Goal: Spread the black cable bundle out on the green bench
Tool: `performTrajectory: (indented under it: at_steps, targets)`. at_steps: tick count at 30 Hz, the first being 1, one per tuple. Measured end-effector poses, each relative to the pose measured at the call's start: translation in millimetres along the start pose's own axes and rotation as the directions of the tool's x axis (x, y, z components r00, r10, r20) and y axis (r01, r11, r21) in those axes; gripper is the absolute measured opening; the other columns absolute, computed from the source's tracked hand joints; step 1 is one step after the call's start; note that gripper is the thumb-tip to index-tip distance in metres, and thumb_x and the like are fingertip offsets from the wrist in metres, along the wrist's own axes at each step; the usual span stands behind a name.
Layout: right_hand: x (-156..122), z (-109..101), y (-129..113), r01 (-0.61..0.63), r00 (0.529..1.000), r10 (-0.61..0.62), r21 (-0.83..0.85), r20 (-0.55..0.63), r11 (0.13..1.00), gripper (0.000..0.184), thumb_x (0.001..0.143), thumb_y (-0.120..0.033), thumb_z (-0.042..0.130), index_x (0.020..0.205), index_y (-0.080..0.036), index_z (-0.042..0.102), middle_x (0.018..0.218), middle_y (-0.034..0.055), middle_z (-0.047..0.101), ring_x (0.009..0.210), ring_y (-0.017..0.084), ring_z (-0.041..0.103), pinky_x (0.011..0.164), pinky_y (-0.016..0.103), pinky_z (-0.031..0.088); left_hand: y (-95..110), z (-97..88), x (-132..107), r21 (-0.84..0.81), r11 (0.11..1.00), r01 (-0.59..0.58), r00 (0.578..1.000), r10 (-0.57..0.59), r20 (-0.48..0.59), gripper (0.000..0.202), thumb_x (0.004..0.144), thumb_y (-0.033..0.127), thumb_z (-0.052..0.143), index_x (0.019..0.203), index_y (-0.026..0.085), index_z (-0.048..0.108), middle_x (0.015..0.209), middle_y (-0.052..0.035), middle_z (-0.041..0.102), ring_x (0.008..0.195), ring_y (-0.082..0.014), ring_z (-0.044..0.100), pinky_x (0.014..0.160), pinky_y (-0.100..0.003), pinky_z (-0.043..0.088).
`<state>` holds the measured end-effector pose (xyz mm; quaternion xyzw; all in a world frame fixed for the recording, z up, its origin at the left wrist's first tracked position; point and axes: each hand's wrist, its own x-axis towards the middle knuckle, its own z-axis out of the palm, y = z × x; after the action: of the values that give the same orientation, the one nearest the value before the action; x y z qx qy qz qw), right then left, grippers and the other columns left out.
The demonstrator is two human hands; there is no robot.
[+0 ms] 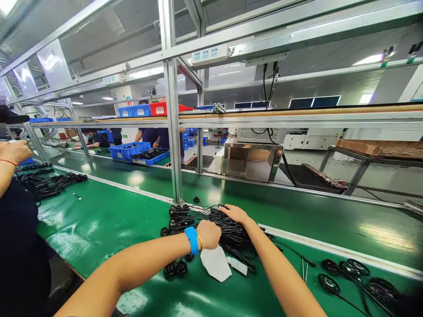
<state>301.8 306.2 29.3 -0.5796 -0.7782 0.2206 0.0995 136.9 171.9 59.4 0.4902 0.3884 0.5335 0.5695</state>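
Head view: both hands work on a bundle of black cables lying on the green bench surface. The left hand, wearing a blue wristband, is closed in a loose fist against the near edge of the bundle; whether it grips a strand cannot be told. The right hand lies flat on top of the bundle, fingers spread narrowly and pressing down. The bundle sits directly beneath and between the two hands.

Just below the left hand lies a white cloth-like piece, with a small white tag touching its right side. Black round parts on cable ends lie near the left wrist. Well to the right of the right forearm, several loose black discs with leads lie separately on the bench.

Judged status: the bundle appears gathered but no tie or wrap is visible on it; the loose discs to the right appear unprocessed. Far to the left, another person's hand is beside a second cable pile.
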Motion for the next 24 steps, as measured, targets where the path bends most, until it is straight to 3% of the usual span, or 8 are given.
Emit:
performTrajectory:
  at_steps: [5, 9, 11, 13, 18, 21, 24]
  targets:
    - [-3, 2, 2, -0.005, 1.000, 0.006, 0.021, -0.026, 1.000, 0.037, 0.100, -0.043, 0.060, 0.128, -0.020, 0.057, 0.134, 0.0098, 0.054, 0.116, 0.027, 0.057, 0.100, 0.050, 0.047, -6, -23.8, -22, 0.308, 0.951, -0.014, 0.997, -0.010, 0.076, 0.022, 0.095, 0.037, 0.058, 0.104, 0.018, 0.067, 0.113, -0.0078, 0.068, 0.101, -0.0195, 0.065, 0.093, -0.041, 0.053]
    - [-6, 6, 5, 0.012, 0.998, -0.010, 0.031, -0.059, 0.999, 0.038, 0.100, -0.045, 0.058, 0.128, -0.020, 0.057, 0.132, 0.0097, 0.055, 0.115, 0.026, 0.057, 0.099, 0.050, 0.047, -11, -33.1, -36, 0.463, 0.882, -0.085, 0.990, 0.021, 0.142, 0.018, 0.085, 0.031, 0.072, 0.071, 0.020, 0.068, 0.080, -0.0019, 0.072, 0.087, -0.0187, 0.068, 0.099, -0.042, 0.047]
    - [-8, 8, 6, 0.029, 0.997, -0.026, 0.039, -0.071, 0.999, 0.037, 0.101, -0.045, 0.057, 0.127, -0.019, 0.058, 0.130, 0.0095, 0.057, 0.114, 0.026, 0.058, 0.099, 0.049, 0.048, -7, -39.5, -29, 0.506, 0.854, -0.119, 0.988, 0.050, 0.148, 0.020, 0.078, 0.026, 0.078, 0.063, 0.021, 0.066, 0.069, -0.0003, 0.070, 0.085, -0.0202, 0.068, 0.103, -0.043, 0.043]
    - [-11, 10, 7, 0.051, 0.996, -0.047, 0.049, -0.076, 0.997, 0.035, 0.101, -0.044, 0.057, 0.125, -0.019, 0.059, 0.128, 0.0091, 0.058, 0.112, 0.025, 0.059, 0.098, 0.048, 0.049, 4, -48.5, -8, 0.524, 0.840, -0.139, 0.989, 0.088, 0.122, 0.017, 0.082, 0.027, 0.074, 0.068, 0.020, 0.068, 0.077, -0.0013, 0.071, 0.091, -0.0205, 0.067, 0.103, -0.044, 0.043]
    - [-16, 13, 7, 0.091, 0.991, -0.085, 0.061, -0.100, 0.994, 0.033, 0.102, -0.045, 0.056, 0.121, -0.020, 0.061, 0.125, 0.0081, 0.060, 0.111, 0.024, 0.060, 0.098, 0.047, 0.049, 33, -70.7, 76, 0.463, 0.872, -0.159, 0.986, 0.162, 0.033, 0.021, 0.094, 0.034, 0.060, 0.105, 0.016, 0.067, 0.116, -0.0078, 0.067, 0.106, -0.0212, 0.063, 0.097, -0.045, 0.051]
    - [-17, 16, 8, 0.092, 0.987, -0.084, 0.060, -0.134, 0.994, 0.034, 0.102, -0.046, 0.054, 0.123, -0.021, 0.061, 0.127, 0.0084, 0.060, 0.113, 0.024, 0.059, 0.100, 0.047, 0.047, 34, -75.9, 112, 0.396, 0.905, -0.156, 0.987, 0.156, 0.034, 0.028, 0.096, 0.034, 0.059, 0.117, 0.018, 0.062, 0.122, -0.0091, 0.064, 0.105, -0.0215, 0.063, 0.093, -0.044, 0.054]
    - [-16, 19, 11, 0.106, 0.983, -0.094, 0.065, -0.157, 0.992, 0.034, 0.103, -0.048, 0.052, 0.123, -0.022, 0.062, 0.126, 0.0079, 0.061, 0.112, 0.024, 0.060, 0.100, 0.046, 0.048, 26, -79.3, 133, 0.309, 0.941, -0.137, 0.991, 0.134, 0.030, 0.029, 0.096, 0.035, 0.058, 0.119, 0.019, 0.062, 0.122, -0.0088, 0.063, 0.103, -0.0212, 0.064, 0.090, -0.042, 0.056]
